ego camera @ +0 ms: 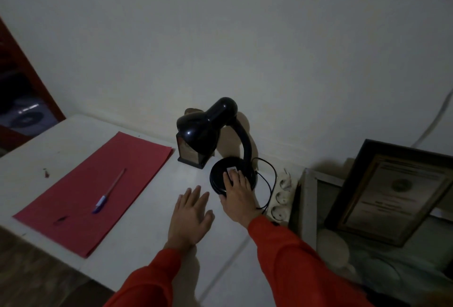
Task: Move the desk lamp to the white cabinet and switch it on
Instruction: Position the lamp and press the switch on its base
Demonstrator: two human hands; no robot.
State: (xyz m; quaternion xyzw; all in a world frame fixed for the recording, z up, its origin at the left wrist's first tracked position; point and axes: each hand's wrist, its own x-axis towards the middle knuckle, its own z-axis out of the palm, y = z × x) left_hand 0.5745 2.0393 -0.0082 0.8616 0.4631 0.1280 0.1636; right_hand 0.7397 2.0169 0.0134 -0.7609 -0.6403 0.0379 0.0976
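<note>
A black desk lamp (208, 125) with a bent neck stands unlit on the white cabinet top (152, 208), close to the wall. My right hand (239, 195) lies flat on its round base (218, 172), fingertips at a small pale switch (232, 170). My left hand (191, 213) rests open on the cabinet just left of the base, fingers spread, holding nothing. The lamp's black cord (268, 184) loops off the base to the right.
A red folder (98, 189) with a pen (110, 190) lies on the left. A small dark box (190, 153) stands behind the lamp. A white power strip (282, 196) lies right of the base. A framed certificate (389, 191) leans further right. The room is dim.
</note>
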